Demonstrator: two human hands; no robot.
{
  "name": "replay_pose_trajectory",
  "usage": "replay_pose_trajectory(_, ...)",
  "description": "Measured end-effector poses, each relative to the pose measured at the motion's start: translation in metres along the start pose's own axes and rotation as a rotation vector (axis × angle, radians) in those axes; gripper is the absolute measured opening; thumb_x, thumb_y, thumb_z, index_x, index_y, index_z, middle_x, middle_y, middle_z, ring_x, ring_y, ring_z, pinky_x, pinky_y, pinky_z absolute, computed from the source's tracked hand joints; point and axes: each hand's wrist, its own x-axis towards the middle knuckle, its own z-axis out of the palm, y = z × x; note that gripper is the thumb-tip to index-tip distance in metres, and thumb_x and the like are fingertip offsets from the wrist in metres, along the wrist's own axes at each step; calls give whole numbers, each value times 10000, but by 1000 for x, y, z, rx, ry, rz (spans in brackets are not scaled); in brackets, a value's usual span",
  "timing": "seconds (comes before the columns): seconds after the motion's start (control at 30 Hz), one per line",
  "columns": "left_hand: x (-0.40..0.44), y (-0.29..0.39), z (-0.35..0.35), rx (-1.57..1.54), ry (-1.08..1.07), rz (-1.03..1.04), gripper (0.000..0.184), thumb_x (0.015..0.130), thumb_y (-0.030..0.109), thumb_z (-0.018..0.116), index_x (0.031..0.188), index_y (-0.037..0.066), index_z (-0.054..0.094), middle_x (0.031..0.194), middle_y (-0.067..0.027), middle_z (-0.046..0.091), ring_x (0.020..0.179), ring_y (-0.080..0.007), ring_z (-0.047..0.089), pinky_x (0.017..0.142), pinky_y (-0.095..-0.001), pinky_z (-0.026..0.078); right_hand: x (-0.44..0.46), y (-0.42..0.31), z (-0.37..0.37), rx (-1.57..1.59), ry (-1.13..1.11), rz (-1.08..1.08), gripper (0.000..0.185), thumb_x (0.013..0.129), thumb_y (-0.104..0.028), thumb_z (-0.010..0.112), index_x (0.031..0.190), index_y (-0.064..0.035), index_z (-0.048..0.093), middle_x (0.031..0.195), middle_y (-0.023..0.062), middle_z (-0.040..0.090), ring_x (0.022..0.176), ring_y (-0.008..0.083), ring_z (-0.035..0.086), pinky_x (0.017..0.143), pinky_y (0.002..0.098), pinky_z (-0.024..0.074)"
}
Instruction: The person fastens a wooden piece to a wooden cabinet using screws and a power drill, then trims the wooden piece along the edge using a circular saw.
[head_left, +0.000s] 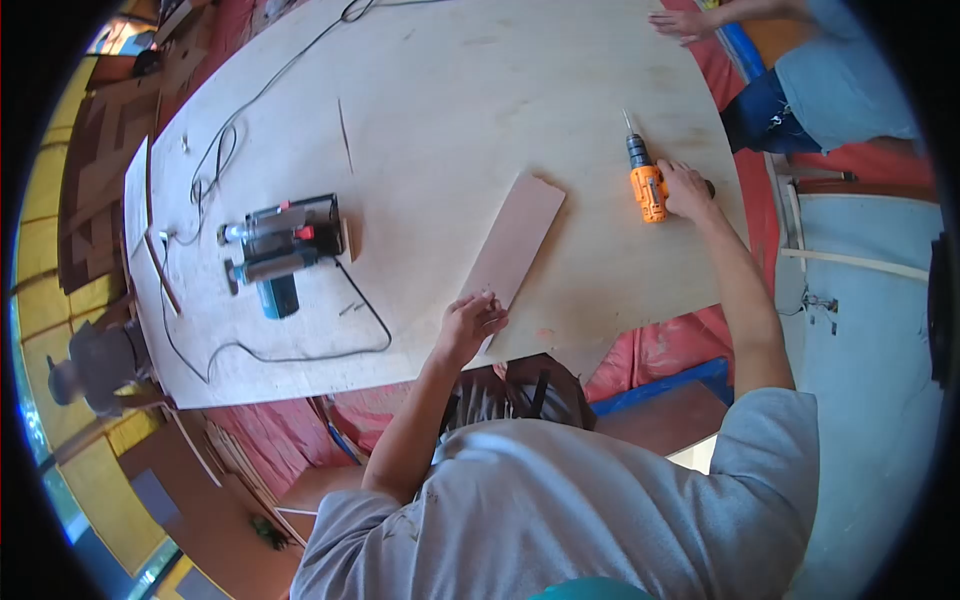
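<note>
A flat rectangular board (520,235) lies aslant on the large pale table (430,120). At its near end is my left hand (474,326), its fingers bent over the board's edge; whatever lies between them is too small to make out. An orange and black drill (648,190) lies on the table at the right, its bit pointing away from me. My right hand (688,190) is closed around the drill's handle, which it partly hides.
A green circular saw (280,250) rests on the table's left part, its black cord (300,357) looping near the front edge. Another person (840,85) stands at the upper right, a hand over the table edge. A further person (100,365) is at the far left.
</note>
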Motion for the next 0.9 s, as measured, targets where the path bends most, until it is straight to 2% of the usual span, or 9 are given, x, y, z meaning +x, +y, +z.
replay_pose_trajectory(0.1, 33, -16, 4, -182, -162, -21, 154, 1101, 211, 623, 1097, 63, 662, 905, -34, 662, 891, -194, 703, 826, -362, 629, -10, 9, -25, -36, 145, -23, 694, 830, -33, 712, 1493, -99, 518, 1398, 205, 633, 1363, 415, 574, 1096, 534, 490)
replay_pose_trajectory(0.17, 51, -7, -14, -255, -182, -13, 126, 1106, 181, 608, 1077, 70, 661, 897, -30, 649, 864, -190, 689, 808, -355, 627, -27, -39, -37, 209, 233, 141, 618, 862, -66, 734, 1449, -70, 538, 1269, 197, 697, 1243, 421, 653, 992, 530, 536)
replay_pose_trajectory(0.23, 53, -4, -21, -239, -201, -3, 143, 1112, 193, 599, 1078, 66, 656, 891, -33, 664, 855, -181, 701, 794, -346, 635, -64, -62, -26, 511, 319, 16, 575, 898, -161, 789, 1412, -58, 552, 1177, 186, 727, 1108, 409, 712, 909, 514, 560)
replay_pose_trajectory(0.3, 52, -6, -20, -234, -217, -3, 160, 1119, 206, 591, 1080, 63, 652, 884, -36, 678, 847, -171, 712, 781, -337, 643, -114, -111, -25, 721, 519, -94, 503, 919, -268, 836, 1321, -55, 619, 1058, 116, 735, 993, 297, 737, 835, 448, 570)
replay_pose_trajectory(0.43, 46, -5, -23, 144, -123, 151, 220, 1109, 252, 641, 1119, 33, 658, 912, -40, 695, 837, -173, 718, 760, -342, 646, -210, -195, -38, 1228, 79, 323, 348, 918, -266, 861, 1149, -55, 707, 910, 9, 674, 799, 115, 662, 700, 327, 554)
replay_pose_trajectory(0.53, 55, -8, -35, 541, -106, 372, 252, 1099, 251, 632, 1137, 3, 657, 915, -102, 729, 812, -262, 744, 763, -391, 643, -250, -251, -51, 1346, 52, 359, 327, 897, -225, 876, 1107, -48, 700, 856, 12, 670, 698, 108, 647, 624, 307, 541)
replay_pose_trajectory(0.6, 54, -7, -42, 1124, 52, 812, 239, 1054, 229, 665, 1179, 26, 667, 967, -180, 763, 865, -369, 760, 770, -454, 626, -265, -278, -49, 1508, 10, 342, 303, 885, -192, 881, 1063, -40, 689, 787, -1, 652, 623, 92, 622, 577, 288, 525)
replay_pose_trajectory(0.73, 51, -5, -45, 1245, 74, 954, 193, 1036, 182, 678, 1166, 42, 703, 1042, -219, 756, 934, -388, 756, 784, -463, 606, -275, -310, -52, 1523, -112, 333, 259, 904, -176, 854, 1043, -41, 681, 731, -10, 635, 601, 75, 609, 557, 285, 515)
replay_pose_trajectory(0.9, 47, -1, -45, 1313, -6, 1093, 167, 1004, 176, 698, 1141, 88, 737, 1069, -153, 742, 943, -368, 747, 777, -452, 612, -273, -335, -55, 1300, -69, 300, 226, 932, -197, 821, 1016, -50, 670, 703, -16, 606, 573, 77, 581, 535, 287, 486)
